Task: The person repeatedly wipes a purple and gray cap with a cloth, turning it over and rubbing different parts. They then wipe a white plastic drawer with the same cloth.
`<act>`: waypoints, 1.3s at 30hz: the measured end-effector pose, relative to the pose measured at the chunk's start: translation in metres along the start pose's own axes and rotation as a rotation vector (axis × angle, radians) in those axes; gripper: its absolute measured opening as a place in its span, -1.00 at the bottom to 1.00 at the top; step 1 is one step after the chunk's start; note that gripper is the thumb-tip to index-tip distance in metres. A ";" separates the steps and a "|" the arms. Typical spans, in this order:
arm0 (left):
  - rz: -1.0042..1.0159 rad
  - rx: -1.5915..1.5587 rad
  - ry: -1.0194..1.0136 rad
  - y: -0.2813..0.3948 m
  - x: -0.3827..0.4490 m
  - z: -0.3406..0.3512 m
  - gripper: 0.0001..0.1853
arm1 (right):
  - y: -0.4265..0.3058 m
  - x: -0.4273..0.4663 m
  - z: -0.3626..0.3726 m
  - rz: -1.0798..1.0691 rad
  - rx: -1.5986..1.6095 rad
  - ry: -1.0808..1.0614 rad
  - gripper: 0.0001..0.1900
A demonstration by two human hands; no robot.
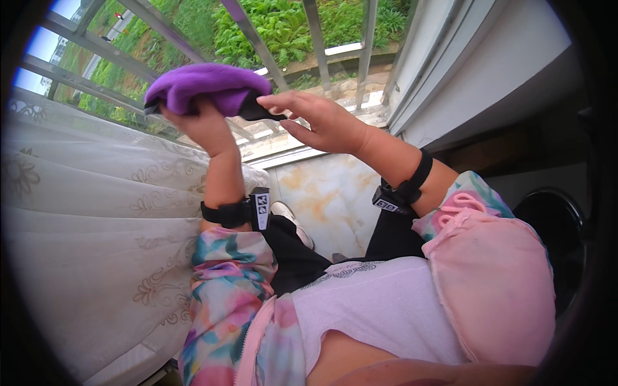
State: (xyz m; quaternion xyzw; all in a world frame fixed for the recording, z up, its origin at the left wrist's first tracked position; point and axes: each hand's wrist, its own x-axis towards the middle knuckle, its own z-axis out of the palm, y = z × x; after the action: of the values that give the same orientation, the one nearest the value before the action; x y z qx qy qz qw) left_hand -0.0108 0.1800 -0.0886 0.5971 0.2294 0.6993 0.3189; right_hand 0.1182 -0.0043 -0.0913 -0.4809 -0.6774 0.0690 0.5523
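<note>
A purple fuzzy cloth item with black edging [207, 82] is bunched up in front of the window bars. My left hand [205, 125] grips it from below, and part of the fingers is hidden in its folds. At the item's black right end is my right hand [323, 118], with fingers stretched out and the thumb apart from them. Its fingertips overlap the black part in the picture; whether they touch it I cannot tell.
Metal window bars [265, 48] stand close behind the cloth, with green plants [263, 29] outside. A white embroidered sheer curtain [96, 231] hangs along the left. The white window frame [434, 67] is at right, above a dark round object [550, 231]. Below lies a marble-patterned floor [328, 193].
</note>
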 end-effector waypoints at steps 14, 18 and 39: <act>-0.120 -0.318 -0.775 0.058 -0.071 0.062 -0.33 | 0.008 0.001 -0.027 -0.002 -0.663 0.567 -0.18; -0.274 -0.395 -0.979 0.069 -0.093 0.072 -0.24 | 0.010 -0.007 -0.045 0.052 -0.883 0.640 -0.23; -0.748 -0.206 -0.658 0.037 -0.052 0.023 -0.67 | 0.033 -0.024 -0.014 0.048 -0.879 0.339 -0.38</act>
State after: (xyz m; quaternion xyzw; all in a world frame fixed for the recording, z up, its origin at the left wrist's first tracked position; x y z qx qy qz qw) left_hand 0.0093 0.1158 -0.0939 0.6280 0.2448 0.3312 0.6603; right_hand 0.1469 -0.0107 -0.1230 -0.6891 -0.5315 -0.2910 0.3974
